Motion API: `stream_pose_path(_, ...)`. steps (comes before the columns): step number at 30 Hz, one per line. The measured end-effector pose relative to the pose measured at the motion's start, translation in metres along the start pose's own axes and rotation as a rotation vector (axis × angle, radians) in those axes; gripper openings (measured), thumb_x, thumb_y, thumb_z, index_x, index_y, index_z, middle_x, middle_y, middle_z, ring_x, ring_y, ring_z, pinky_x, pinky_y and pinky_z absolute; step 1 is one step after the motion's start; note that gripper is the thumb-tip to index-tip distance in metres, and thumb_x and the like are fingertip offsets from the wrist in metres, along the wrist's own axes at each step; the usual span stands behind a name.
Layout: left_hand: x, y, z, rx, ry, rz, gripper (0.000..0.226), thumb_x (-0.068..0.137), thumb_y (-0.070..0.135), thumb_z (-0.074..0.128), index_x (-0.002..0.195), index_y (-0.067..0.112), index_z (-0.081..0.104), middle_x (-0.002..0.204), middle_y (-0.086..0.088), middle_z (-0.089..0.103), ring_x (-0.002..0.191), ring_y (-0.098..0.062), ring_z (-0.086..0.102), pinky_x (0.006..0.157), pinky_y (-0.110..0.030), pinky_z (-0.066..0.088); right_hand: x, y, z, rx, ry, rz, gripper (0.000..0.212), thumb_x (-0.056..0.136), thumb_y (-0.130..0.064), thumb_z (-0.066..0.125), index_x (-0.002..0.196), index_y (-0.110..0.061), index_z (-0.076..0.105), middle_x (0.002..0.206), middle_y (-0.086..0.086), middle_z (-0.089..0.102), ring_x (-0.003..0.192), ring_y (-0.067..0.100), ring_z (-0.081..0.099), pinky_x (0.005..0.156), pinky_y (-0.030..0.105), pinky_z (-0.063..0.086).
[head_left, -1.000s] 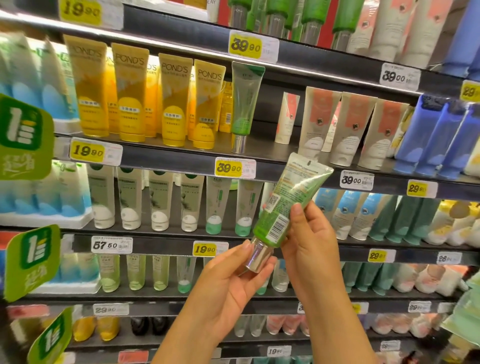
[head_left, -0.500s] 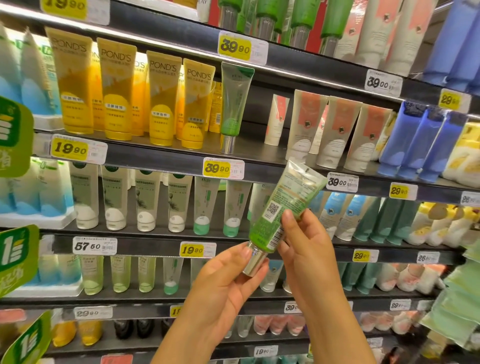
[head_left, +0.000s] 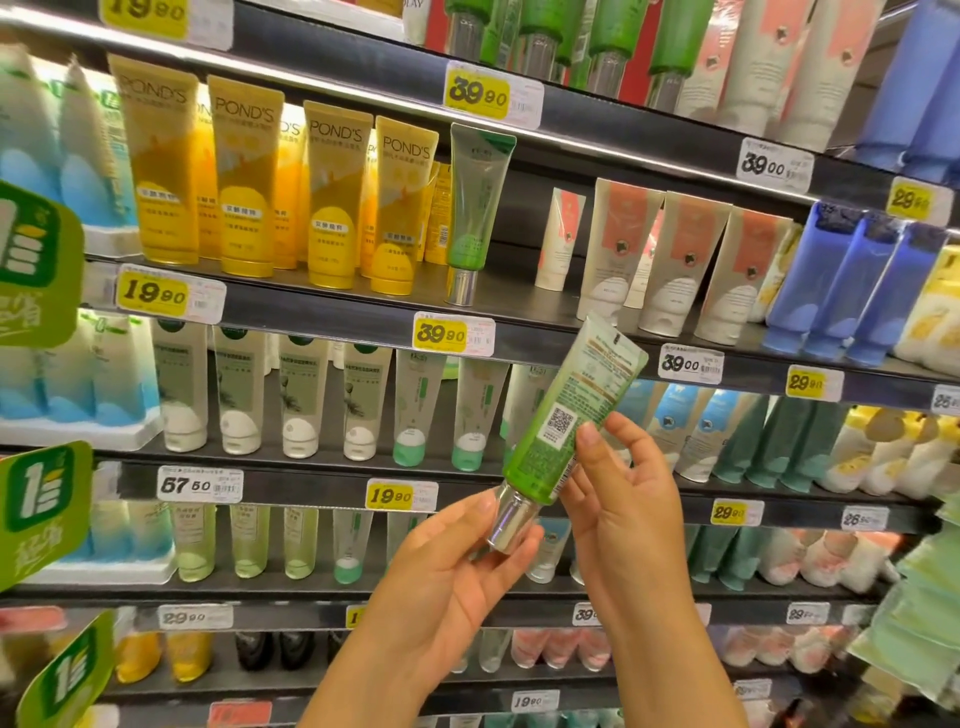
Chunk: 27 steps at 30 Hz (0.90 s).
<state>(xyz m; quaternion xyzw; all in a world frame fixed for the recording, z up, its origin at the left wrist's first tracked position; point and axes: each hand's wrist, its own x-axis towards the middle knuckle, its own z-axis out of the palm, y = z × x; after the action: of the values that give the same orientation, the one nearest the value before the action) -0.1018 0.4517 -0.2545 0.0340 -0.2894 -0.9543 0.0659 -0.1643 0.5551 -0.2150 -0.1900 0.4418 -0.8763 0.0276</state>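
Shows a green tube (head_left: 576, 410) held in mid-air in front of stocked store shelves (head_left: 322, 319), tilted with its crimped end up to the right and its silver cap (head_left: 511, 522) down to the left, the printed back with a QR code facing the viewer. Shows the left hand (head_left: 457, 571) cupped under the cap, fingers curled round it, and the right hand (head_left: 623, 499) pinching the tube's lower body between thumb and fingers. Looks like label reading. To do it well: steady the cap end with the left hand, pinch lightly with the right to avoid squeezing the soft body, slide the thumb clear of the small print, and turn the text level toward the light. Shows a matching tube (head_left: 475, 208) standing cap-down on the shelf above, beside yellow tubes (head_left: 244, 187).
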Motion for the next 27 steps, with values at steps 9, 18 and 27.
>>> stream_pose_path(9, -0.0025, 0.0016, -0.0064, 0.050, 0.020, 0.071, 0.037, 0.064, -0.001, 0.066, 0.101, -0.002, 0.064, 0.098, -0.019, 0.071, 0.087, -0.026, 0.071, 0.066, -0.030, 0.058, -0.0052, 0.0043, 0.0056, -0.199, -0.035, -0.021, 0.059, 0.058, -0.041, 0.072, 0.107, -0.011, 0.061, 0.077, -0.012, 0.067, 0.079, 0.008, 0.066, 0.065, 0.020, 0.053)
stream_pose_path(18, -0.0024, -0.0003, -0.0033, 0.020, -0.022, -0.044, 0.017, 0.065, 0.009, 0.069, 0.074, -0.004, 0.074, 0.088, -0.023, 0.070, 0.077, -0.026, 0.070, 0.063, -0.032, 0.059, -0.0080, 0.0067, -0.0015, -0.124, -0.040, -0.027, 0.032, 0.084, -0.024, 0.052, 0.110, -0.009, 0.062, 0.095, 0.005, 0.069, 0.091, 0.019, 0.063, 0.080, 0.031, 0.054)
stream_pose_path(27, -0.0023, -0.0028, -0.0062, 0.088, -0.078, -0.111, 0.026, 0.071, 0.011, 0.065, 0.087, -0.008, 0.072, 0.088, -0.023, 0.069, 0.079, -0.027, 0.070, 0.065, -0.031, 0.058, -0.0063, 0.0057, -0.0020, 0.001, -0.061, -0.013, 0.034, 0.090, -0.013, 0.044, 0.121, -0.007, 0.057, 0.101, 0.006, 0.070, 0.092, 0.016, 0.066, 0.084, 0.034, 0.054)
